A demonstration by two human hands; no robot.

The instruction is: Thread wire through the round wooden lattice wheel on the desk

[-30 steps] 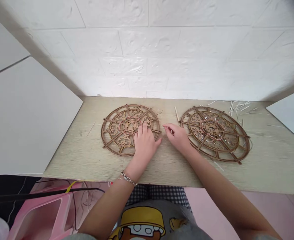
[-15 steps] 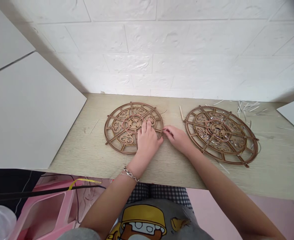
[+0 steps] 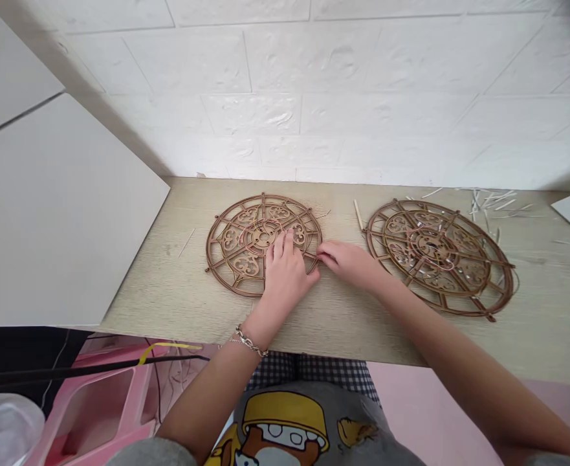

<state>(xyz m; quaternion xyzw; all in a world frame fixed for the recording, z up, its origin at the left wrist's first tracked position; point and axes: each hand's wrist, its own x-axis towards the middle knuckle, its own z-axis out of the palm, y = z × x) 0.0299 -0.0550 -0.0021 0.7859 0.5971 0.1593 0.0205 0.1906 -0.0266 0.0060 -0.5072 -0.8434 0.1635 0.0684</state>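
A round brown openwork wheel with scroll cut-outs and thin coloured wires lies flat on the table. My left hand rests on its lower right part, fingers stretched out over the scrollwork. At the wheel's right rim, my right hand has thumb and forefinger pinched together. What sits in that pinch is too small to make out. Farther right lies a second, similar wheel, also wired, with white bits showing through its openings. Neither hand touches it.
White scraps lie scattered behind the right wheel. A pale stick lies between the wheels. White panels stand at the left, and a white brick-patterned wall closes off the back. Below the table's left side is a pink stool.
The view has shifted slightly, so the table things sit a little farther right and higher. My right fingertips now overlap the left wheel's rim slightly more. My left hand stays on the wheel.
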